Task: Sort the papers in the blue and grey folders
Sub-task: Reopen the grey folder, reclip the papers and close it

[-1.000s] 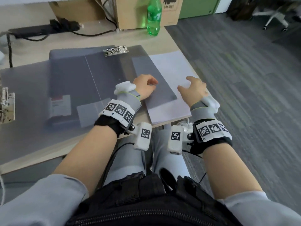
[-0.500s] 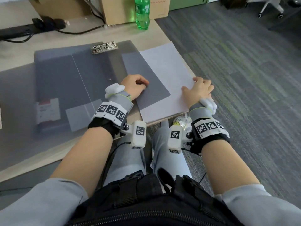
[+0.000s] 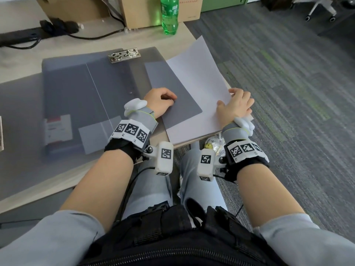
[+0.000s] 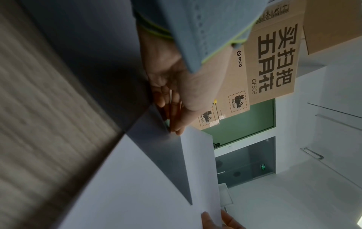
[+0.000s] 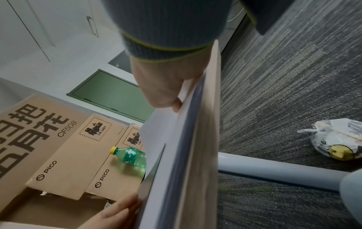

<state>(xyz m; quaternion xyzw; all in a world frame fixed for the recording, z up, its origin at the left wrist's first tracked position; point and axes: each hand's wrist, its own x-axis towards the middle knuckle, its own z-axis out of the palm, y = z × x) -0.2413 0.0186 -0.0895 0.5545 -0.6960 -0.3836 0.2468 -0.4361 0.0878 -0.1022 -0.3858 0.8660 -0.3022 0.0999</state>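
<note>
Judging by the layout, the sorting is only getting started. At the left of the head view a translucent grey folder [image 3: 28, 116] lies open on the table [image 3: 17, 60], and beside it a darker, bluish-grey folder [image 3: 92, 89] is spread flat with its metal clip [image 3: 124, 54] at the top; neither clip holds any sheets yet. Centre frame, the left hand [image 3: 160, 100], fingers curled, pins down the folder flap [image 3: 172, 93]. To the right, the white papers [image 3: 199, 81] overhang the table corner, and the right hand [image 3: 235, 105] grips their edge; whether one sheet or several is hard to tell. A green bottle [image 3: 170, 16] and cardboard boxes [image 3: 146, 10] stand at the top, grey carpet [image 3: 288, 93] at the right.
</note>
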